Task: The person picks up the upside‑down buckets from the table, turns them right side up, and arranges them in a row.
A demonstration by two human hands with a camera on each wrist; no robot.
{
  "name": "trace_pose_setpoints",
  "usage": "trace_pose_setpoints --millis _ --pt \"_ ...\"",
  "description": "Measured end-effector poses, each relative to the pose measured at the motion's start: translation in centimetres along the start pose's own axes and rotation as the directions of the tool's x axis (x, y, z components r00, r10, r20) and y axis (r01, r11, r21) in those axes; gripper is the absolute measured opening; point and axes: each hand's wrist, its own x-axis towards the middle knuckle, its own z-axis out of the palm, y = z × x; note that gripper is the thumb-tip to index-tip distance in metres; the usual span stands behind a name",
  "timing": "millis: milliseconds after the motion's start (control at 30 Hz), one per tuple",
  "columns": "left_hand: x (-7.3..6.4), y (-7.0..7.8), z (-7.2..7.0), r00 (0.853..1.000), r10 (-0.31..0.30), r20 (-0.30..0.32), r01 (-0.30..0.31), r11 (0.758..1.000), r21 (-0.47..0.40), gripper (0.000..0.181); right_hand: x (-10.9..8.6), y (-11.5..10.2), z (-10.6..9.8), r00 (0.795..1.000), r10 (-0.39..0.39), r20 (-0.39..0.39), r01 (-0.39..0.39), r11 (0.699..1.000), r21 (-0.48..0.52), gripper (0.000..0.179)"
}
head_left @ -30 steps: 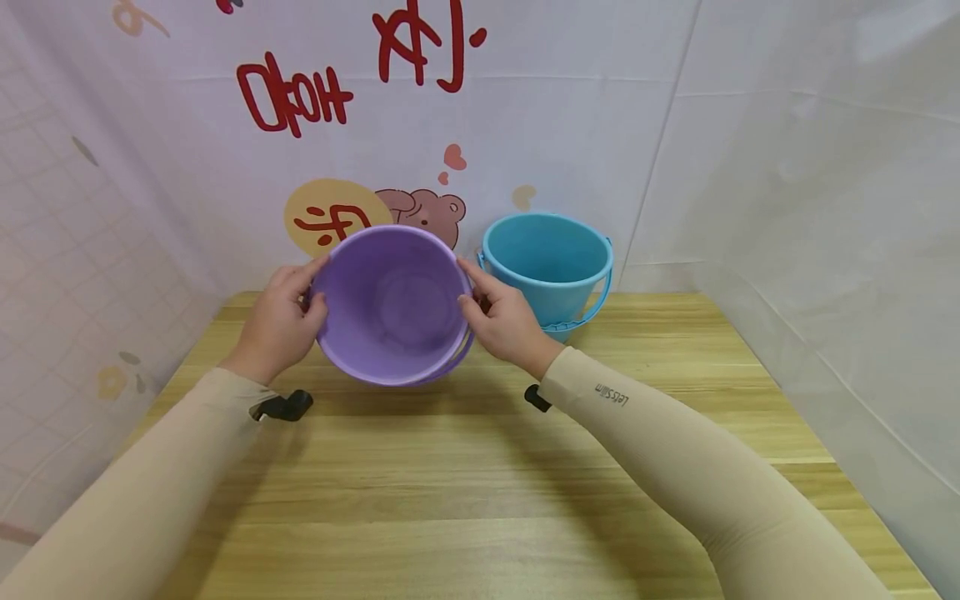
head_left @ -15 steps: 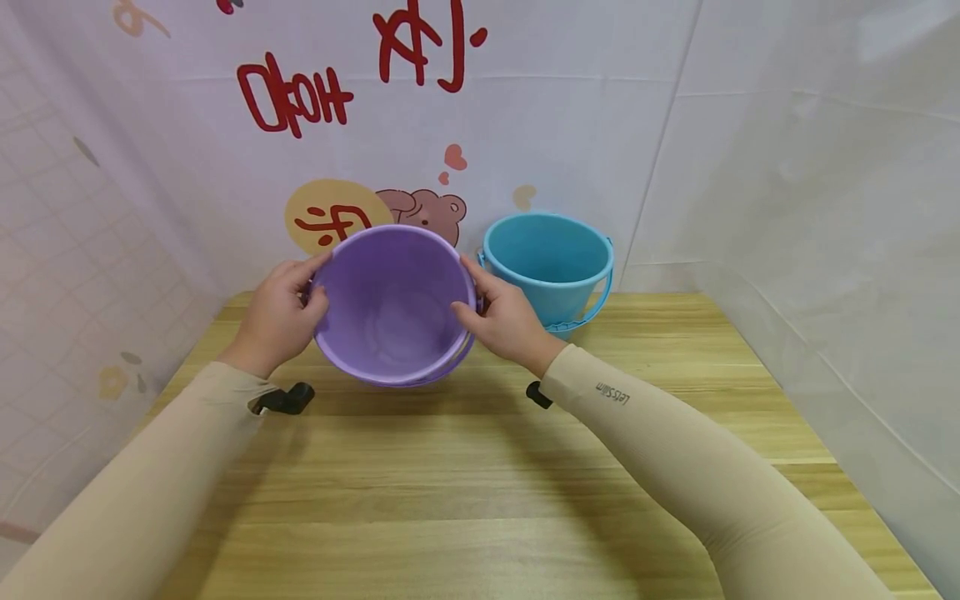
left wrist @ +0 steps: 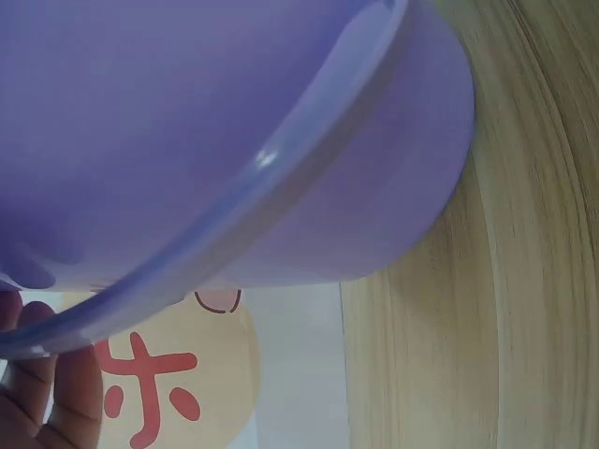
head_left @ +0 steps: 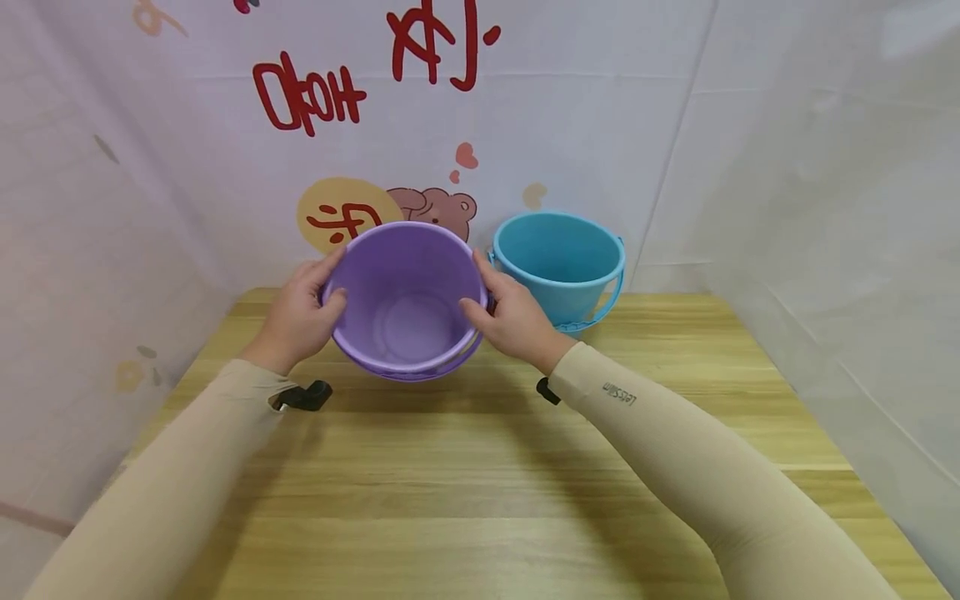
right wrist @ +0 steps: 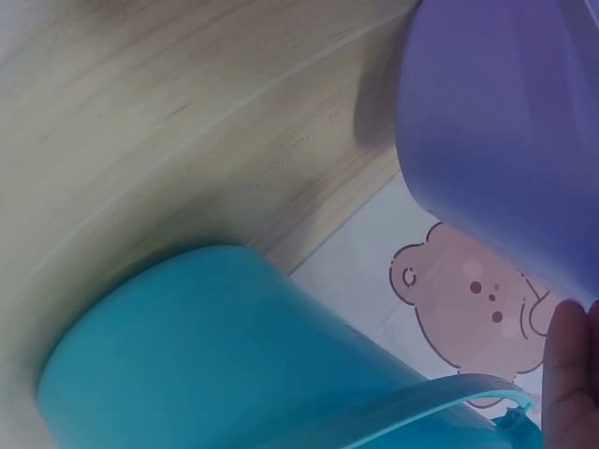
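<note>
A purple bucket point(head_left: 408, 283) is tilted with its open mouth facing me, near the back of the table in the head view. Its inside looks bare, and its handle point(head_left: 465, 357) hangs below the rim. My left hand point(head_left: 302, 317) grips the left side of the rim, thumb inside and fingers outside. On the opposite side my right hand point(head_left: 522, 321) holds the rim the same way. Just behind that hand stands a light blue bucket point(head_left: 558, 250), upright, its handle point(right wrist: 440, 398) hanging down. The fingers point(left wrist: 75, 393) show past the purple rim in the left wrist view.
The wooden table point(head_left: 450, 483) stretches from the buckets toward me. A white printed backdrop point(head_left: 585, 125) with red writing and a bear rises right behind them. Pale sheets point(head_left: 825, 250) close off the right and left sides.
Both hands have tipped the purple bucket somewhat more upright, and its handle shows more below the rim. The whole head view has shifted slightly. The blue bucket stays in place.
</note>
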Motion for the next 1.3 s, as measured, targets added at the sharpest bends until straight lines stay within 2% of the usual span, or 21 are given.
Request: trace_pose_setpoints --millis 167,267,467,600,667,733,867,1133,1300 --pt "0.1 0.3 0.1 0.999 -0.034 -0.002 0.034 0.999 -0.018 0.063 -0.1 -0.2 0.0 1.0 0.006 -0.017 -0.007 0.995 -0.097 0.077" --pt "0.0 0.4 0.1 0.999 -0.045 -0.019 0.044 0.999 -0.018 0.06 -0.1 -0.5 0.2 1.0 0.005 -0.014 -0.007 0.993 -0.12 0.078" --pt "-0.4 0.3 0.0 0.992 -0.097 -0.075 0.094 0.995 -0.043 0.053 0.0 -0.9 0.4 0.998 0.007 0.066 0.001 0.994 -0.113 0.105" --pt "-0.3 0.3 -0.1 0.992 -0.086 -0.088 0.084 0.996 -0.021 0.053 -0.1 -1.0 0.3 0.993 0.025 0.116 -0.015 0.995 -0.094 0.121" --pt "-0.2 0.3 -0.1 0.995 -0.08 -0.062 0.079 0.997 -0.016 0.056 -0.2 -1.0 0.1 0.991 0.034 0.126 -0.024 0.996 -0.084 0.126" --pt "-0.1 0.2 0.0 0.997 -0.078 -0.011 0.078 0.997 -0.014 0.061 -0.3 -0.9 -0.1 0.99 0.049 0.129 -0.038 0.996 -0.08 0.128" --pt "0.1 0.1 0.4 0.992 -0.087 0.091 0.089 0.996 -0.025 0.072 -0.5 -0.8 -0.5 0.99 0.08 0.118 -0.073 0.995 -0.068 0.128" --pt "0.4 -0.2 0.8 0.992 -0.091 0.091 0.094 0.995 -0.031 0.075 -0.4 -0.9 -0.3 0.99 0.106 0.096 -0.097 0.99 -0.099 0.121" --pt "0.7 -0.3 0.8 0.989 -0.085 0.117 0.09 0.995 -0.039 0.081 -0.6 -0.9 -0.3 0.991 0.111 0.069 -0.1 0.985 -0.138 0.113"
